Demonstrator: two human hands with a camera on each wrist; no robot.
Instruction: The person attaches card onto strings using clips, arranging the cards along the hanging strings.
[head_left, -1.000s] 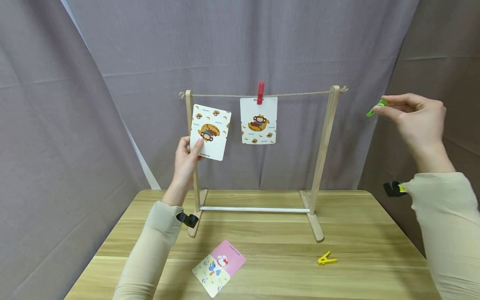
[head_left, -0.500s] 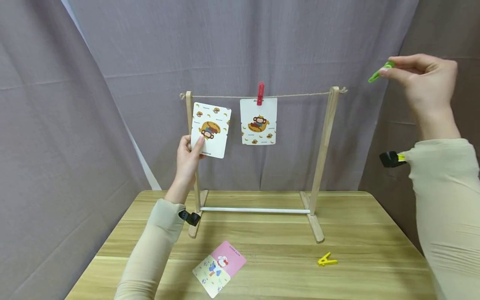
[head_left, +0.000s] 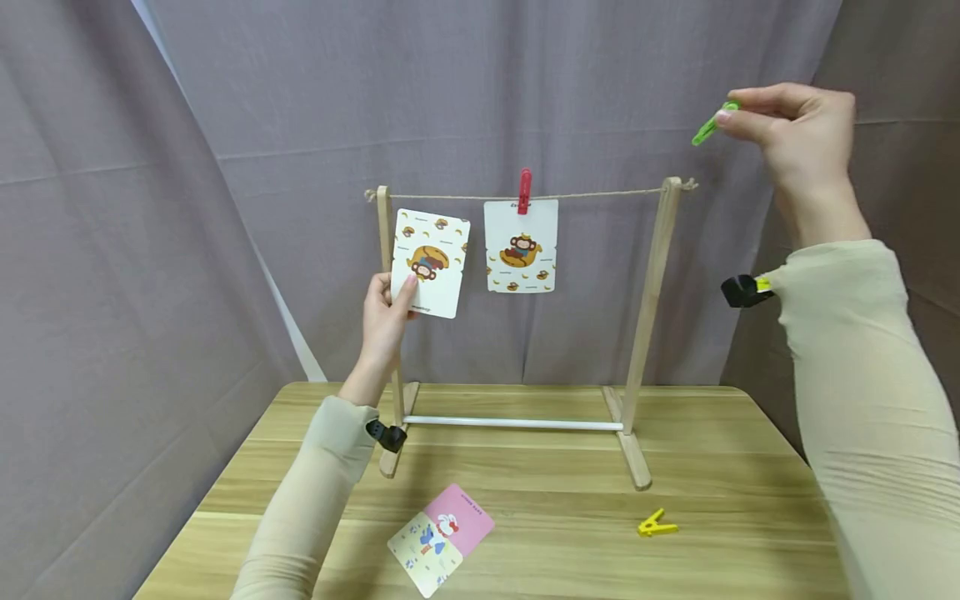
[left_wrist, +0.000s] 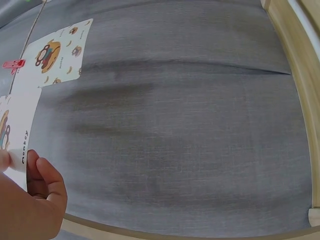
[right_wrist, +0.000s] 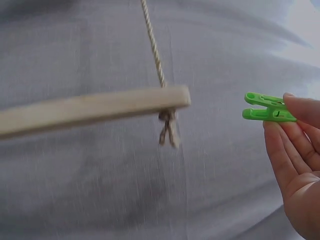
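Observation:
The left hand point(head_left: 387, 319) pinches a white monkey card point(head_left: 442, 292) by its lower left edge, thumb in front, beside the left post and just below the string. In the left wrist view the same card point(left_wrist: 29, 107) is partly cut off. High on the right, beyond the right post, the right hand point(head_left: 810, 142) pinches a green clothespin point(head_left: 707, 131) between thumb and fingers. The right wrist view shows that clothespin's point(right_wrist: 257, 114) free jaws pointing left. A second monkey card point(head_left: 522, 271) hangs from the string point(head_left: 600, 194) under a red clothespin point(head_left: 524, 192).
The string spans a wooden frame point(head_left: 651, 308) with a white lower bar point(head_left: 517, 423), standing on the table point(head_left: 555, 508). A pink and yellow card point(head_left: 461, 521) lies at the front left, a yellow clothespin point(head_left: 657, 523) at the front right. Grey curtain point(head_left: 300, 100) surrounds the table.
The right hand has risen with the green clothespin and has then moved left, closer to the right post. The left hand and its card have barely shifted.

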